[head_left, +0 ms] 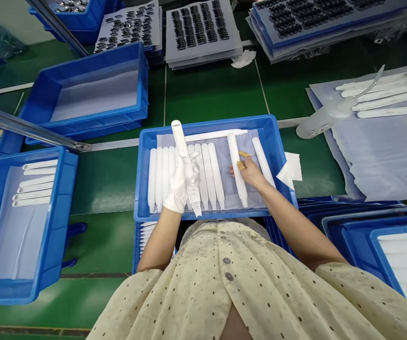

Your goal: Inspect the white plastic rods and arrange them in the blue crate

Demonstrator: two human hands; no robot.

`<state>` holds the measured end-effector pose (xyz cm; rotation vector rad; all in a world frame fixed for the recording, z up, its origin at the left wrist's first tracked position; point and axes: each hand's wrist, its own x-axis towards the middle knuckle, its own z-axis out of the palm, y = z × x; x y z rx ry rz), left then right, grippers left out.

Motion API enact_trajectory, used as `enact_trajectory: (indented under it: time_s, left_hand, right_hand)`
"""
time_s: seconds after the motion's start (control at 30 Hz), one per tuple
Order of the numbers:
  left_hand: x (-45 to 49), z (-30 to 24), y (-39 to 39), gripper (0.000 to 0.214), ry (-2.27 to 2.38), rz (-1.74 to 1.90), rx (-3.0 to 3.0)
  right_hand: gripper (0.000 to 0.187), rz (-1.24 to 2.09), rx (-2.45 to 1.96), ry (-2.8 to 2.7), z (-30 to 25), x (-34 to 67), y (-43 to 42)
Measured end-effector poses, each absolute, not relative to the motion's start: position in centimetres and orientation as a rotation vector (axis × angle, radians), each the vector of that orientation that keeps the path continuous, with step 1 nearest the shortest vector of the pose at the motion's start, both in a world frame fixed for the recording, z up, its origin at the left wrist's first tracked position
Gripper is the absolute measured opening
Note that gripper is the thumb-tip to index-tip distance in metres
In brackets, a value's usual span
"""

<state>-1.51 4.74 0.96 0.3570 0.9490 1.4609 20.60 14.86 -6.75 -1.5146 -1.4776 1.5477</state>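
— Judging by the fingers, what is held by the white-gloved left hand?

— A slim white plastic handle with a pronged end is clamped in its closed fingers, tilted above a row of tapered white tubes. The pronged end is seen over the near rim of the blue rectangular plastic tray.

— And by the right hand?

— A loose tapered white tube is gripped by fingers wearing yellow rubber finger cots. It is kept within the tray's outline; whether the lining is touched cannot be told.

— What room is given there?

— To its left, a strip of pale violet lining is shown before the row is reached. To the right, the hand is closely flanked by a second loose tube beside the tray's wall. The far wall is edged by a crosswise tube.

— And outside?

— Green tabletop is seen past the far rim. The right rim is overlapped by folded white paper; farther right, a translucent white spouted bottle is placed.
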Motion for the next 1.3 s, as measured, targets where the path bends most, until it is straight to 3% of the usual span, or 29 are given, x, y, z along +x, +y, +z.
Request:
enact_trajectory:
  time_s: [0.3,0.57,0.77,1.03,1.13,1.3]
  left_hand:
    - [-0.8,-2.1,3.7,0.069,0.962,1.421,0.497]
    - [0.9,-3.4,4.0,0.06,1.206,1.459,0.718]
    - [2.9,-3.7,5.1,0.056,1.125,1.418,0.561]
    - [7.2,-5.4,8.5,0.054,1.05,1.338,0.722]
    - [7.6,-6.3,9.1,0.052,1.137,1.305,0.848]
    - [5.7,-8.4,10.0,0.048,1.322,1.127,1.607]
  right_hand:
    - [0.061,1.057,-1.818,-2.208,-6.0,16.5,13.3]
    - [0.059,0.936,-1.866,-2.345,-4.3,16.5,13.4]
    - [0.056,1.786,-0.986,-1.713,-4.0,17.4,9.8]
    - [0.047,1.877,-0.993,-1.194,-5.8,18.8,8.6]
    - [0.057,1.664,-1.213,-1.255,-6.5,19.9,9.7]
    - [0.074,1.071,-1.763,-1.951,-6.8,21.6,11.4]
